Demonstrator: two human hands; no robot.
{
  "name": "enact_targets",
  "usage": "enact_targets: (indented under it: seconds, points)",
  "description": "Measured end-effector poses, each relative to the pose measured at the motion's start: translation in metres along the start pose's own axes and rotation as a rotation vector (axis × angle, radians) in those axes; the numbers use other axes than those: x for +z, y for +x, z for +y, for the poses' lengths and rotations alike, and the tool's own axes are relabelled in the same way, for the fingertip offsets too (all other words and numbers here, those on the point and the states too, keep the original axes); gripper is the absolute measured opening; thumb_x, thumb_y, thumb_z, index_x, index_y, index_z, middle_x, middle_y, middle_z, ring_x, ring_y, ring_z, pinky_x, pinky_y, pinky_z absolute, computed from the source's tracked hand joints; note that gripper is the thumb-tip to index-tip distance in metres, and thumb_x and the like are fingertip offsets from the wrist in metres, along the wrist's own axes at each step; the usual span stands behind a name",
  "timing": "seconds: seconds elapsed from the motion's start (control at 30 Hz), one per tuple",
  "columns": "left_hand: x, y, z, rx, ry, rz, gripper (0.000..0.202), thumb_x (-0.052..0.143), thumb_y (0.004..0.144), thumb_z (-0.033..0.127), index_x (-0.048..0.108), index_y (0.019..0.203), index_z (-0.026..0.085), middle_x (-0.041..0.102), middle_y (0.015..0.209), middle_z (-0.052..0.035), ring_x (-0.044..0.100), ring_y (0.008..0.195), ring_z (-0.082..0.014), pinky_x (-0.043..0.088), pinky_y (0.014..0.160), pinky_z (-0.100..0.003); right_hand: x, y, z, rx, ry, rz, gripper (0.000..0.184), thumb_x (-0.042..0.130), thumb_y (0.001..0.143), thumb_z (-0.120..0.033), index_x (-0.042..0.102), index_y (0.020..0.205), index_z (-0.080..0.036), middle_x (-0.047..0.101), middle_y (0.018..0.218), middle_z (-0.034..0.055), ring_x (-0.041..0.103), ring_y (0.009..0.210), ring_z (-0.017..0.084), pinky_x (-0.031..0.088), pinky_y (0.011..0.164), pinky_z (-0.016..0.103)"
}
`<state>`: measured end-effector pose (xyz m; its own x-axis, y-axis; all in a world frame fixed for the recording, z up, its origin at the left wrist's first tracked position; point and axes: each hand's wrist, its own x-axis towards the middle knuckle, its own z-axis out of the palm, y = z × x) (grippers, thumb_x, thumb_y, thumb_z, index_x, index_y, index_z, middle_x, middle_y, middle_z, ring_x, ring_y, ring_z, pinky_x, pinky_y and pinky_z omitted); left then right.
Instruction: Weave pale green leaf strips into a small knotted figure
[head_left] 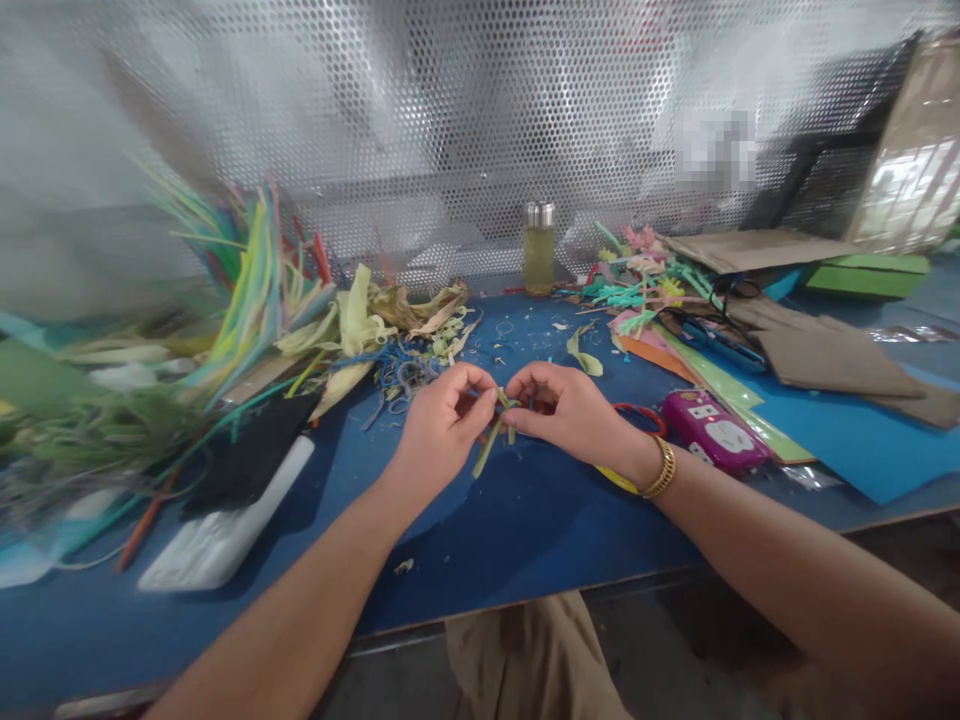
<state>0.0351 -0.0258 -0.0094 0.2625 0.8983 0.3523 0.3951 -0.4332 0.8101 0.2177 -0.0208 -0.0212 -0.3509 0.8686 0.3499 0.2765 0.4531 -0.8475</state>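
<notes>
A: In the head view, what are you gripping?

B: Your left hand [450, 430] and right hand [574, 415] are each pinching a thin green strip [490, 446] between thumb and fingers, and those hands are almost meeting above the middle of the worktop [525, 535].

A: With that strip as the clock's centre, what is lying around you?

B: A bottle [538, 256] of yellowish liquid is standing at twelve o'clock. Pale husks [358, 316] are lying at ten. A white slab [225, 550] is resting at eight, alongside a black sheet [255, 455]. At three, a purple device [712, 432] is sitting near your right wrist, where a gold bracelet [664, 470] is showing.
</notes>
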Motion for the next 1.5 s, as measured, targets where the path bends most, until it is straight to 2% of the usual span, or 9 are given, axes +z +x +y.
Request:
enact_targets:
  seconds: [0.07,0.17,0.47,0.67,0.83,1.03,1.2,1.37,1.5]
  points:
    - [0.000,0.000,-0.001,0.020,-0.022,0.012,0.010,0.055,0.087,0.029,0.054,0.086,0.020,0.062,0.080,-0.0014,0.057,0.057,-0.0106,0.046,0.053,-0.023,0.001,0.000,0.001,0.000,0.018,-0.010,0.014,0.068,0.078,-0.028,0.062,0.085,-0.017,0.058,0.070,-0.0022,0.048,0.058,0.009,0.039,0.055,0.022]
    - [0.000,0.000,-0.002,0.014,-0.028,-0.010,0.011,0.055,0.088,0.030,0.052,0.088,0.020,0.060,0.074,0.0001,0.059,0.056,-0.0118,0.048,0.053,-0.024,0.003,-0.002,0.000,-0.014,0.038,-0.036,0.007,0.065,0.080,-0.023,0.063,0.081,-0.017,0.057,0.068,-0.0026,0.047,0.060,0.008,0.038,0.056,0.022]
    - [0.000,-0.001,0.000,0.039,0.009,-0.041,0.013,0.053,0.090,0.032,0.051,0.090,0.019,0.058,0.079,-0.0003,0.059,0.059,-0.0114,0.049,0.057,-0.025,0.003,-0.004,-0.006,0.007,0.148,-0.056,0.020,0.058,0.086,-0.029,0.058,0.071,-0.017,0.053,0.060,-0.0043,0.045,0.054,0.007,0.035,0.053,0.021]
    - [0.004,-0.002,0.004,-0.082,-0.141,0.025,0.015,0.055,0.088,0.033,0.049,0.088,0.019,0.060,0.077,-0.0013,0.063,0.063,-0.0143,0.052,0.055,-0.026,0.004,-0.003,-0.007,0.107,0.193,-0.033,0.014,0.060,0.081,-0.024,0.057,0.069,-0.017,0.053,0.054,-0.0049,0.047,0.050,0.007,0.035,0.050,0.020]
    - [0.003,0.001,0.000,-0.168,-0.223,-0.020,0.018,0.055,0.088,0.037,0.050,0.090,0.019,0.060,0.075,-0.0008,0.064,0.069,-0.0161,0.051,0.056,-0.026,0.004,-0.002,0.000,0.157,0.273,-0.028,0.015,0.060,0.082,-0.027,0.057,0.071,-0.017,0.057,0.054,-0.0040,0.048,0.050,0.007,0.036,0.051,0.020]
    - [0.000,0.001,0.000,-0.188,-0.165,-0.227,0.033,0.058,0.087,0.047,0.054,0.071,0.018,0.043,0.059,0.0043,0.037,0.052,-0.0090,0.030,0.050,-0.023,0.002,0.000,-0.001,0.277,0.472,0.008,0.023,0.065,0.081,-0.035,0.054,0.071,-0.017,0.057,0.054,-0.0043,0.039,0.045,0.005,0.030,0.046,0.019]
    - [-0.005,0.002,0.004,-0.203,-0.174,-0.214,0.026,0.059,0.084,0.037,0.054,0.066,0.019,0.039,0.055,0.0052,0.029,0.050,-0.0095,0.024,0.050,-0.025,0.001,0.000,-0.004,0.316,0.499,-0.039,0.024,0.067,0.079,-0.036,0.054,0.073,-0.018,0.059,0.054,-0.0036,0.039,0.044,0.005,0.027,0.044,0.019]
    - [-0.017,0.007,0.002,-0.167,-0.116,-0.182,0.025,0.058,0.082,0.034,0.055,0.063,0.019,0.047,0.060,0.0031,0.036,0.055,-0.0110,0.029,0.055,-0.027,-0.002,0.003,-0.004,0.336,0.504,0.017,0.026,0.065,0.080,-0.034,0.049,0.066,-0.018,0.055,0.050,-0.0049,0.031,0.039,0.003,0.020,0.040,0.019]
    - [-0.018,0.008,-0.002,-0.079,-0.002,-0.140,0.023,0.059,0.085,0.039,0.060,0.073,0.019,0.054,0.069,0.0014,0.047,0.064,-0.0135,0.037,0.062,-0.027,-0.006,0.004,-0.003,0.302,0.504,0.066,0.025,0.064,0.082,-0.033,0.049,0.068,-0.019,0.056,0.052,-0.0048,0.032,0.039,0.003,0.021,0.039,0.019]
